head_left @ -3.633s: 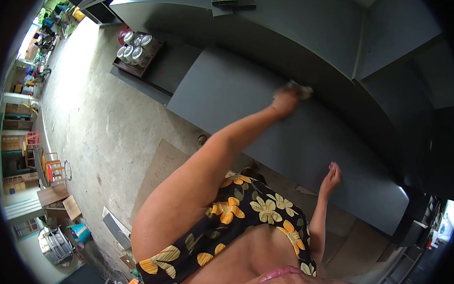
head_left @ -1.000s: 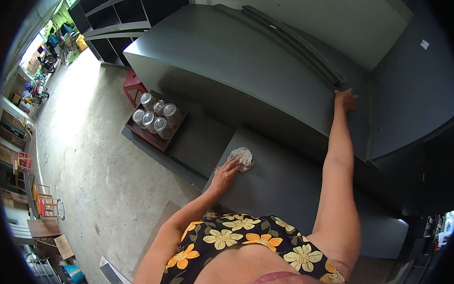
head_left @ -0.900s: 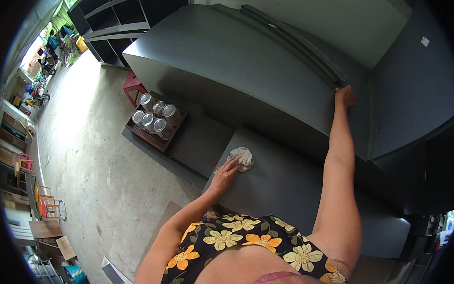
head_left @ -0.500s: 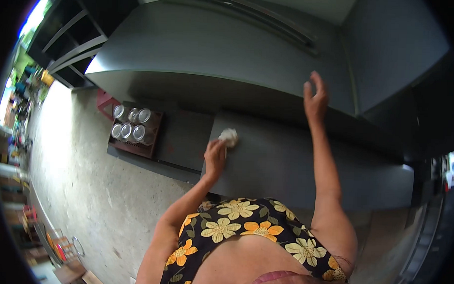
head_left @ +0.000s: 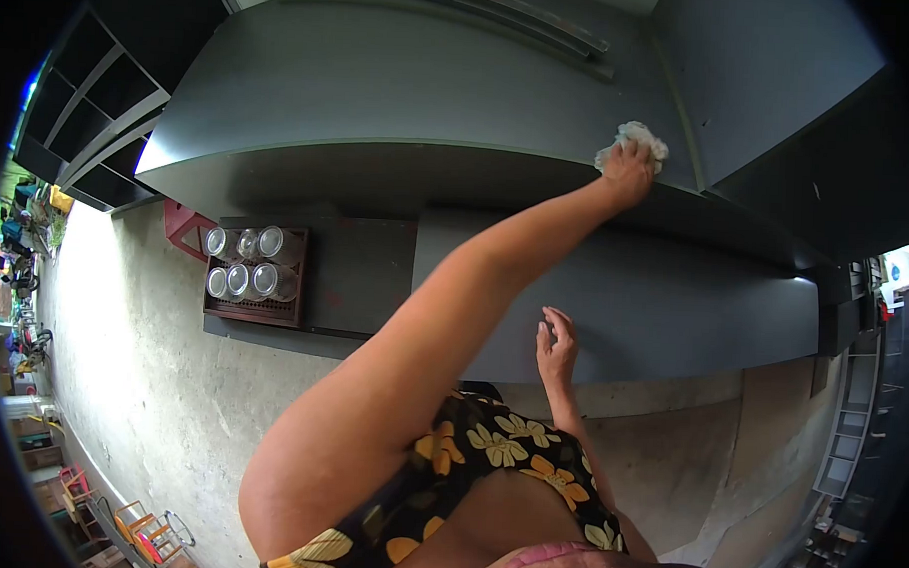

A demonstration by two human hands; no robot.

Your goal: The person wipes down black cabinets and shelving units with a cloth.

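My left hand [head_left: 630, 175] is closed on a crumpled white cloth [head_left: 635, 140]. It presses the cloth to the right end of the upper dark grey surface [head_left: 411, 92], near the front edge and the upright side panel [head_left: 772, 85]. My left arm stretches across in front of me. My right hand [head_left: 556, 346] hovers over the lower dark grey surface [head_left: 673, 322], fingers loosely curled and apart, holding nothing.
Several glass jars [head_left: 264, 280] with silvery tops stand in a dark brown tray [head_left: 303, 274] on the left part of the lower level. Behind it is a red object [head_left: 183, 226]. Dark metal-like strips [head_left: 504, 20] lie at the back. Concrete floor [head_left: 143, 323] runs along the left.
My left hand has carried the cloth from the lower surface up and right to the upper one. My right hand has come down from the upper surface's edge to above the lower one.
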